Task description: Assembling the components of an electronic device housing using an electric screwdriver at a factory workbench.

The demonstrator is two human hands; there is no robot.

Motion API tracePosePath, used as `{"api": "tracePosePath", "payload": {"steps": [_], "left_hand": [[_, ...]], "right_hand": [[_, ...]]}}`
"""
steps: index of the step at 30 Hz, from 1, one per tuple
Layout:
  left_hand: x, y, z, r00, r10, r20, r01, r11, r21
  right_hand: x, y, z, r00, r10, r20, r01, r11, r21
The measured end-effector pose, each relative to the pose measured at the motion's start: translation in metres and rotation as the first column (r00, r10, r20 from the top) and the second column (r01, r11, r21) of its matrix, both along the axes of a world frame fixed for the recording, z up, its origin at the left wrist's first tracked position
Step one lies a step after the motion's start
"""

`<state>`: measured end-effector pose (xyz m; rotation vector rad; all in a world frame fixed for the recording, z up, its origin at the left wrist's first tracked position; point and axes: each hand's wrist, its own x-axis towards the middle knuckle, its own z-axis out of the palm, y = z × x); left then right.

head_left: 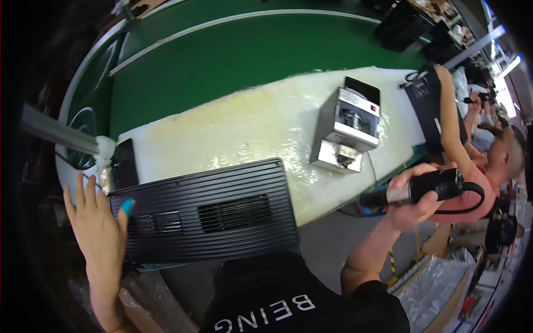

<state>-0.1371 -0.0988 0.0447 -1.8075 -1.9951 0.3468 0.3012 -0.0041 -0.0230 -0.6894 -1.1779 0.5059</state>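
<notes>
A black ribbed panel with two slotted vent areas lies in front of me at the near edge of the table. My left hand is at the panel's left end, fingers spread, with a blue wrap on the thumb. The thumb overlaps the panel's edge; whether it touches cannot be told. Off to the right, my right hand grips a black corded electric screwdriver, held apart from the panel. Its coiled cable loops back beside my wrist, and its front end is blurred.
Beyond the panel, plastic film covers the table beside a green belt. A silver screw feeder stands right of centre. A metal post rises at left. Another person works at right with a black panel.
</notes>
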Motion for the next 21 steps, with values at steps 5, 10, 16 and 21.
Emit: {"api": "tracePosePath", "payload": {"steps": [5,10,16,21], "left_hand": [[0.071,0.065,-0.003,0.731,-0.434,0.527,0.500,0.866,0.018],[0.130,0.115,-0.031,0.396,-0.271,0.877,0.655,0.753,-0.063],[0.141,0.119,-0.056,0.220,-0.261,0.940,0.626,0.776,0.069],[0.144,0.117,-0.054,0.239,-0.238,0.941,0.623,0.781,0.040]], "right_hand": [[-0.007,0.039,-0.005,0.934,-0.347,0.087,0.329,0.928,0.172],[-0.012,0.056,-0.021,0.905,-0.380,0.193,0.329,0.911,0.248],[-0.033,0.045,-0.013,0.948,-0.199,0.248,0.189,0.980,0.062],[-0.052,0.032,0.069,0.959,-0.207,0.193,0.199,0.978,0.062]]}}
